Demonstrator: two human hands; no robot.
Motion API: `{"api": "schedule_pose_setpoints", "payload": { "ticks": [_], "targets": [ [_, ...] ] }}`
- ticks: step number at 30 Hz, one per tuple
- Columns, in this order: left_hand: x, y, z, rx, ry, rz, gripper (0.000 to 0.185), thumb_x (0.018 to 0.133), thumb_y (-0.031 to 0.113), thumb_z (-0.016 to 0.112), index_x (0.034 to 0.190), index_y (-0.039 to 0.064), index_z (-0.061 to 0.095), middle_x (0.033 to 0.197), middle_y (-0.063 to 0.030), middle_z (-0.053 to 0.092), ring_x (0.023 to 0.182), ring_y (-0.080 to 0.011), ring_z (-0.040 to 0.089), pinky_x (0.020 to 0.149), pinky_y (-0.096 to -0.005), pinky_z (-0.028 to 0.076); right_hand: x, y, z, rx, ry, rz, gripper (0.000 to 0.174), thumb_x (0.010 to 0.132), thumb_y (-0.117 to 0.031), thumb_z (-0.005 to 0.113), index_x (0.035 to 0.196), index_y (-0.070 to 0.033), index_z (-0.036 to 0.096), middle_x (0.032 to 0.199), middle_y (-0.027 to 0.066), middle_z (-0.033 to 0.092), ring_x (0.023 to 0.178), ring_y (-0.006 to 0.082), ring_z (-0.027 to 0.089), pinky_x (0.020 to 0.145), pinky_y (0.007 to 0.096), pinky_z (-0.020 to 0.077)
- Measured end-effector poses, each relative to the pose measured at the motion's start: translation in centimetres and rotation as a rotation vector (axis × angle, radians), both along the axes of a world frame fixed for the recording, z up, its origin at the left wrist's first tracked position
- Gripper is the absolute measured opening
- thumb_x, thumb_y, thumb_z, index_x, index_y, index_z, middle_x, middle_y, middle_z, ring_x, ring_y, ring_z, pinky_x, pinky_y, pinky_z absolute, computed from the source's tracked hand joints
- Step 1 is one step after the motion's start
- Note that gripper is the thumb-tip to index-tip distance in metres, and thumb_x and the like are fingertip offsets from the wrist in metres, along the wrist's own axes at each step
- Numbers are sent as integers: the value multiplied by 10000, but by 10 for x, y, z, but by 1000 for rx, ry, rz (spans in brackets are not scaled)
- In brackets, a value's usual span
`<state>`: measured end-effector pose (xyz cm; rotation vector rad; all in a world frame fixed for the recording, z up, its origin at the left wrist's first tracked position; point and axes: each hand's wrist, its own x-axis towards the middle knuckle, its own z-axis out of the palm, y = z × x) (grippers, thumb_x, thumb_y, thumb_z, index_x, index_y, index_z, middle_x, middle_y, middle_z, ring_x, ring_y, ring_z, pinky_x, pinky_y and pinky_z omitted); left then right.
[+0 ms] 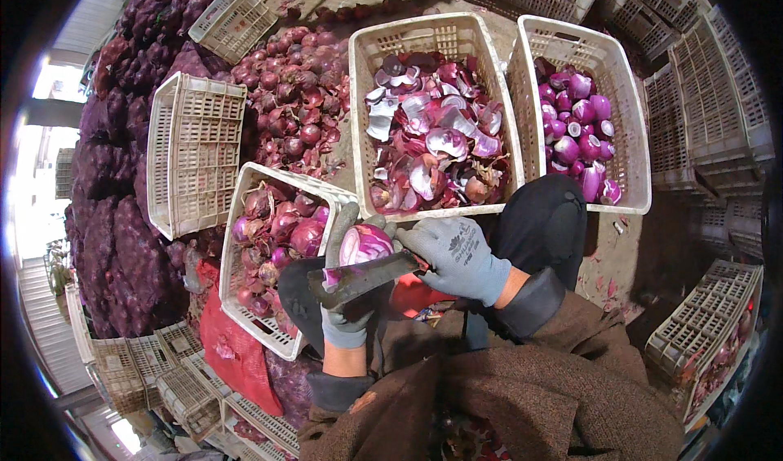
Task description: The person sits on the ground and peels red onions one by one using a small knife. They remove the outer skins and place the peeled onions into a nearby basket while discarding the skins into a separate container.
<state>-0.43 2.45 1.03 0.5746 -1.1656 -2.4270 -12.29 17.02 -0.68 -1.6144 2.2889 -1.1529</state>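
My left hand (347, 314), in a grey work glove, holds a partly peeled red onion (366, 245) with its fingers around the far side. The gloved right hand (459, 256) grips a knife with a broad dark blade (367, 277), which lies across the near side of the onion and hides part of the left hand. A piece of purple-white onion shows at the blade's far left end. Below the hands are my knees in dark trousers. Left of them stands a white plastic crate (227, 296) of unpeeled red onions. Ahead, another crate (514, 155) holds onion skins.
A crate (642, 173) of peeled onions stands at the right. Loose red onions (293, 94) are heaped on the floor ahead, beside a tipped crate (202, 155). Purple mesh sacks (128, 259) are piled at the left, and stacked crates (709, 94) line the right. A red mesh sack (235, 345) lies near the left crate.
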Motion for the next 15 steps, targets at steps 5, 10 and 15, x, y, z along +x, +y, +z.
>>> {"api": "schedule_pose_setpoints", "payload": {
  "ticks": [5,10,15],
  "targets": [
    [3,-6,-5,177,-33,-3,516,975,196,509,1419,-9,344,1319,-211,526,1187,-309,561,1023,-460,472,-1,4,8,-41,102,-28,463,682,-248,681,1120,-127,591,950,53,592,852,247,625,719,410,478],
    [6,0,-4,-27,-58,24,522,959,253,547,1368,-42,412,1230,-247,577,1085,-364,615,976,-520,509,-6,0,2,-93,139,-26,427,678,-245,672,1081,-122,601,927,39,592,828,241,626,708,402,475],
    [6,-5,5,153,29,-23,541,954,234,547,1388,-46,386,1291,-266,535,1122,-376,595,1002,-531,488,-11,-2,-2,-53,159,-27,407,695,-235,662,1081,-118,605,924,40,591,844,239,628,708,400,479]
  ]
}}
